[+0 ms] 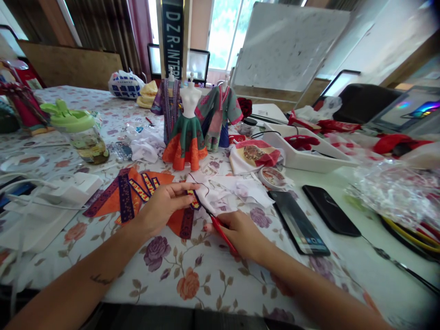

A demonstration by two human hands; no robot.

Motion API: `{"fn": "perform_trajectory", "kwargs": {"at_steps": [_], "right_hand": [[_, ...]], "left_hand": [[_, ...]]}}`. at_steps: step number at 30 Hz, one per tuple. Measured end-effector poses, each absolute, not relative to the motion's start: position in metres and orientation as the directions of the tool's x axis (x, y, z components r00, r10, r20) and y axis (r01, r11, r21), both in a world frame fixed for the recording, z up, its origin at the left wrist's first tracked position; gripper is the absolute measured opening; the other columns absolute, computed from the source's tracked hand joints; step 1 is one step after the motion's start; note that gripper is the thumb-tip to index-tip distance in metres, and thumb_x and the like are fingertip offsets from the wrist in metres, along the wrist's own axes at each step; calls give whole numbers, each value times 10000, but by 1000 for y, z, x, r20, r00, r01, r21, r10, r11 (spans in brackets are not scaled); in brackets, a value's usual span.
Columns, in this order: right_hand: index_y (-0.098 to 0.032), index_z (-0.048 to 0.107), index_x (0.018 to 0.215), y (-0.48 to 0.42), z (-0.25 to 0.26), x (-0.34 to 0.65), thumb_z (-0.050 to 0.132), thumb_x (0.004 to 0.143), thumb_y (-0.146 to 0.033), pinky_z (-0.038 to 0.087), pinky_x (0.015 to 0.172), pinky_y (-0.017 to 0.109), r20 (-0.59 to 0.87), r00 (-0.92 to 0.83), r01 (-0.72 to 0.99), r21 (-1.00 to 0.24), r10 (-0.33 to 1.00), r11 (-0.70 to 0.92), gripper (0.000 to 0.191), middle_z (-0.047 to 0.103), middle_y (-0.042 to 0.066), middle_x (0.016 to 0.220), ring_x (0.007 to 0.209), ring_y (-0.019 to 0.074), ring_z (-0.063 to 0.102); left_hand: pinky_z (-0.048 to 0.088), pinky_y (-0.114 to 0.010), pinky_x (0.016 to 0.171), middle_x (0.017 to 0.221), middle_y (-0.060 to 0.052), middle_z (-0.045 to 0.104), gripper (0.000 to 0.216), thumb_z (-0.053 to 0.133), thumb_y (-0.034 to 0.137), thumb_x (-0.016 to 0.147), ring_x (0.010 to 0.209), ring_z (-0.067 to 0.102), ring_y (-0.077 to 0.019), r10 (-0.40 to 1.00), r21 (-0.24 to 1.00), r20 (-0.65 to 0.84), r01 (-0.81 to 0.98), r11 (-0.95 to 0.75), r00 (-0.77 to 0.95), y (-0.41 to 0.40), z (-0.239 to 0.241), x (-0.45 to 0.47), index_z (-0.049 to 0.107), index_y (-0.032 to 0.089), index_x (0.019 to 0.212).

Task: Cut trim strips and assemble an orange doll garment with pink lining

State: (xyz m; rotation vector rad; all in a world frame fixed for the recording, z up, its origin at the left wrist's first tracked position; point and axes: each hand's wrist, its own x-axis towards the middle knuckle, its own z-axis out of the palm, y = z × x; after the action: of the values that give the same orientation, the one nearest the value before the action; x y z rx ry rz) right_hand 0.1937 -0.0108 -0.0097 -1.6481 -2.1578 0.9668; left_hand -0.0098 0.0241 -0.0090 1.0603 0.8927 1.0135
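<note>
Orange cloth panel (pixel 179 223) with purple braid trim: left hand (pixel 164 208) on its trim, fingers spread, grip unclear; right hand (pixel 239 233) closed on red-handled tool (pixel 222 234) just beside panel; a slip could snag the cloth

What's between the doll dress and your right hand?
White cloth lies between the doll dress and the right hand, as the head view shows.
</note>
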Motion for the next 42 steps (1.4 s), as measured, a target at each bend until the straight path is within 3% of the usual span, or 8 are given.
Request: {"fn": "perform_trajectory", "kwargs": {"at_steps": [6,11,20,25,31,42], "right_hand": [[-195,393,565,-14,-14,191,523,770,-691,216,376,214,-330,-411,472,-874,850,-111,551,377,-62,445,367,63,320],[-197,366,545,-18,-16,187,513,722,-759,179,371,202,-322,-478,315,-931,817,-183,607,317,-80,443,381,46,255],[-180,412,558,-18,-17,188,518,701,-781,157,412,222,-268,-446,423,-904,854,-63,627,308,-67,471,450,61,250],[-180,418,587,-18,-17,190,480,730,-780,164,422,225,-266,-512,377,-924,817,-64,620,324,-63,487,455,65,263],[-183,397,616,-18,-18,193,461,791,-732,170,441,230,-243,-558,352,-935,793,-39,580,335,-60,521,482,70,268],[-192,379,618,-19,-12,190,444,761,-772,169,450,235,-278,-535,421,-907,798,-34,601,298,-63,530,492,76,257]], "left_hand": [[516,-283,860,998,-44,737,358,741,270,719,936,660,-179,968,991,68,-130,-37,242,19,-3,-10,708,204,1069],[536,-274,846,1029,-43,737,379,739,252,721,935,674,-187,966,995,56,-97,-33,252,15,4,-13,697,209,1096],[558,-295,826,957,-31,752,418,797,206,646,821,697,-169,961,981,-19,-178,70,275,16,4,-12,713,221,1055],[564,-313,827,876,-26,760,419,792,180,649,787,705,-176,957,978,-51,-182,106,284,15,6,-13,710,207,1059],[561,-286,834,924,-34,758,429,784,179,667,835,705,-174,942,982,-47,-156,104,333,15,5,-15,699,213,1086],[551,-318,845,906,-48,754,478,795,194,648,835,695,-187,938,977,-71,-165,134,341,14,6,-14,689,205,1115]]}}
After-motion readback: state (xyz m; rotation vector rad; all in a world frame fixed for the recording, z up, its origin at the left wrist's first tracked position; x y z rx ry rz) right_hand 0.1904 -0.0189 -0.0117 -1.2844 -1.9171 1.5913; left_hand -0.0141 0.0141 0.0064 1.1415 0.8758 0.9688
